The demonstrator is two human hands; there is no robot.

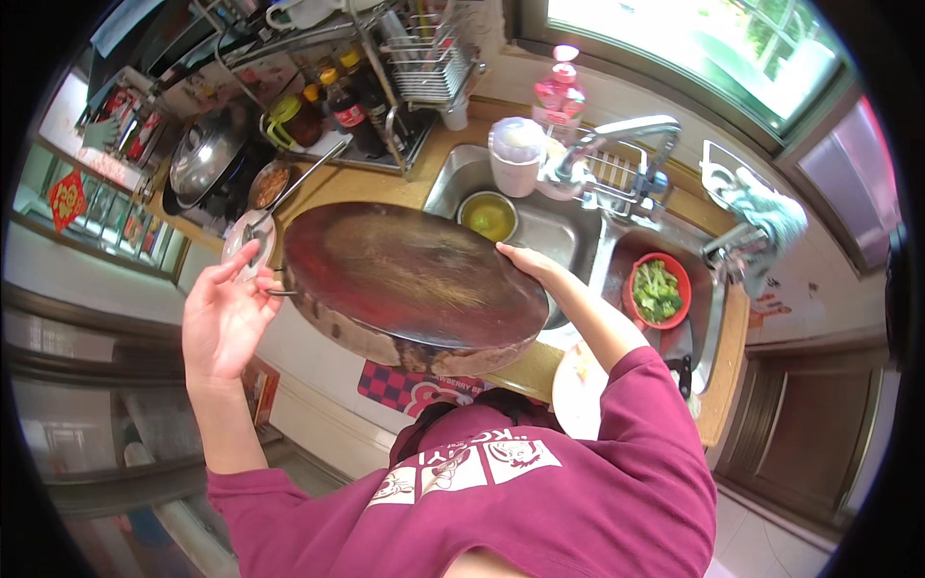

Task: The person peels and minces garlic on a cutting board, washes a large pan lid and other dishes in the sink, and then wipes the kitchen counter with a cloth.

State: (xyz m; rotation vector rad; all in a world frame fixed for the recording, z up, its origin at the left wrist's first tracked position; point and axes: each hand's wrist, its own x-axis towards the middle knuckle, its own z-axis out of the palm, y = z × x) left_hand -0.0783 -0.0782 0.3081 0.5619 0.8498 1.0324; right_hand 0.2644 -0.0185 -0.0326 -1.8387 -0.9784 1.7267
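A thick round wooden chopping block (415,278), dark and wet-looking on top, is tilted in front of me. My left hand (230,311) has its fingers hooked at a thin metal handle (280,292) on the block's left side. With my right hand (531,264) I hold the block's far right rim; most of those fingers are hidden under or behind it. Beyond its left end lies a white plate (264,235) with a long-handled metal utensil (307,177) resting on it. A bowl of yellowish liquid (488,217) sits in the left sink basin just past the block.
A red bowl of broccoli (656,290) and a black-handled knife (683,376) are at the right basin (712,318). The faucet (629,130) arches over the sink. A lidded wok (209,155), a bottle rack (405,162) and a pale plate (578,397) stand around.
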